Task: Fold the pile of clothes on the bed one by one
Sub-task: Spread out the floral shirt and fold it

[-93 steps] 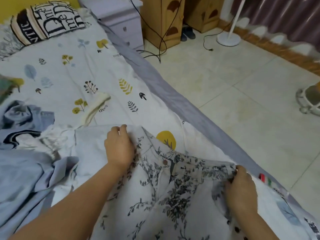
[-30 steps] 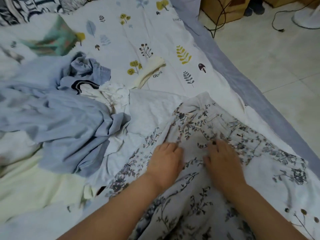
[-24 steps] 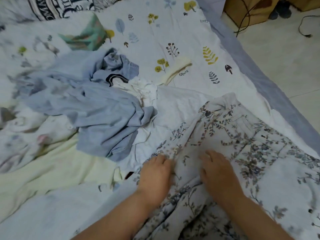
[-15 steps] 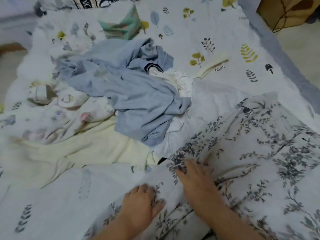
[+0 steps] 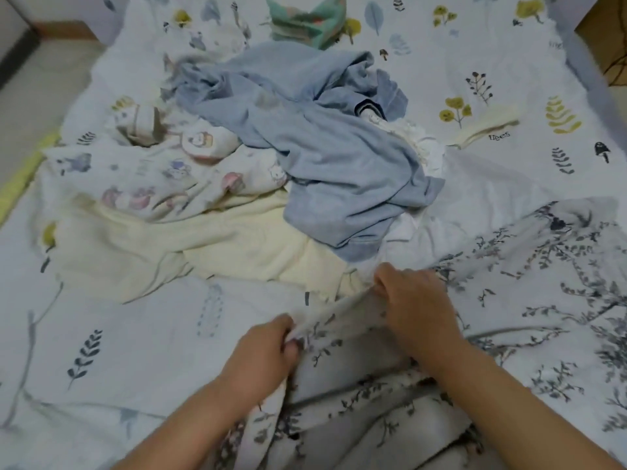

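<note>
I see the floral garment [image 5: 509,300] spread over the near right part of the bed [image 5: 135,351], white fabric printed with grey-black sprigs. Its left edge is gathered into a raised ridge running between my two hands. The left hand [image 5: 261,357] grips the near end of that ridge; its fingers [image 5: 283,337] are curled and clamped on the cloth, thumb pinching from below. The right hand [image 5: 417,303] grips the far end of the same ridge, knuckles up, fingers closed over the fabric. The rest of the garment lies flat to the right of the hands and bunches in folds between the forearms. Beyond the hands sits the pile of clothes: a cream garment [image 5: 190,245] just past the ridge, a blue garment [image 5: 325,157] crumpled on top of it, and a white cartoon-print garment [image 5: 163,174] to the left. A teal folded cloth [image 5: 305,22] lies at the far edge, apart from the pile. A cream sock [image 5: 488,125] lies on the sheet to the right of the pile; beside it the sheet carries small printed lettering that appears to read "trees", though blur prevents certainty.
</note>
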`<act>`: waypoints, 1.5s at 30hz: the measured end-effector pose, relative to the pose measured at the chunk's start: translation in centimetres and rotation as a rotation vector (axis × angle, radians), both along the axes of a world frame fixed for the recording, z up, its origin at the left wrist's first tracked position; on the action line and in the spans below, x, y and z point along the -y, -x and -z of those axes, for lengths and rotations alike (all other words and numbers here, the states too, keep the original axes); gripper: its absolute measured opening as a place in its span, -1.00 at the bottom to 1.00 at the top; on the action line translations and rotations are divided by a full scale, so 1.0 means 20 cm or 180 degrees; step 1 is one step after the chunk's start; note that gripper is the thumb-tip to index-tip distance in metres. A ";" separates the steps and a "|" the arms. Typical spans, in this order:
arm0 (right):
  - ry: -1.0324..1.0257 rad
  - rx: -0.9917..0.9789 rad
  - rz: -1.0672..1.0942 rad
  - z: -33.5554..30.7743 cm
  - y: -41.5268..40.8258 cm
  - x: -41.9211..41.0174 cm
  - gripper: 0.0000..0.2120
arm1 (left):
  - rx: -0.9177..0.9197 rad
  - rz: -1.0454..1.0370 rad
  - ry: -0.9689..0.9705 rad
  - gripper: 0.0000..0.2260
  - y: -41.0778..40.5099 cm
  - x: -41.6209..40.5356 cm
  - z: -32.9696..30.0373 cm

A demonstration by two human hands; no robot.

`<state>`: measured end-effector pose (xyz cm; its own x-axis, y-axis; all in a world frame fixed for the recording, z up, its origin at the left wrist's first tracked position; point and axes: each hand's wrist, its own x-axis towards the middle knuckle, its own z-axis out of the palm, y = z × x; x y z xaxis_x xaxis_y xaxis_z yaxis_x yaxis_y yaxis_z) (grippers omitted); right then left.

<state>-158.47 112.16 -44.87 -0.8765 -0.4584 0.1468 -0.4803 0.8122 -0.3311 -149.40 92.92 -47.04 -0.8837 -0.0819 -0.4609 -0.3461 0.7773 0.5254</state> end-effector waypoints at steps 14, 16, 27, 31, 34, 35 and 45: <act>-0.0319 -0.0062 0.0636 -0.03 0.38 0.24 -0.87 | -0.0422 -0.0352 0.1844 -0.88 0.05 0.67 -0.06; -0.0691 -0.0160 0.0609 0.03 0.33 0.29 -0.89 | -0.0640 -0.0549 0.2092 -0.76 0.05 0.72 -0.04; -0.1499 0.0103 -0.0209 0.30 -0.11 0.48 -0.37 | 0.0366 0.1339 0.1525 -0.18 -0.42 0.41 0.26; -0.1734 0.0382 -0.0240 0.33 -0.08 0.49 -0.28 | -0.0417 0.0300 0.0013 -0.58 -0.35 0.61 0.12; -0.1684 0.0451 -0.0256 0.34 -0.05 0.50 -0.31 | -0.0086 -0.0687 -0.1151 -0.77 -0.24 0.79 -0.02; -0.1632 0.0484 -0.0259 0.33 -0.04 0.52 -0.31 | -0.0259 -0.0994 -0.1179 -0.85 -0.21 0.86 -0.05; -0.1519 0.0670 -0.0104 0.32 0.00 0.66 -0.38 | -0.0244 -0.3447 0.0237 -0.37 -0.14 1.31 0.12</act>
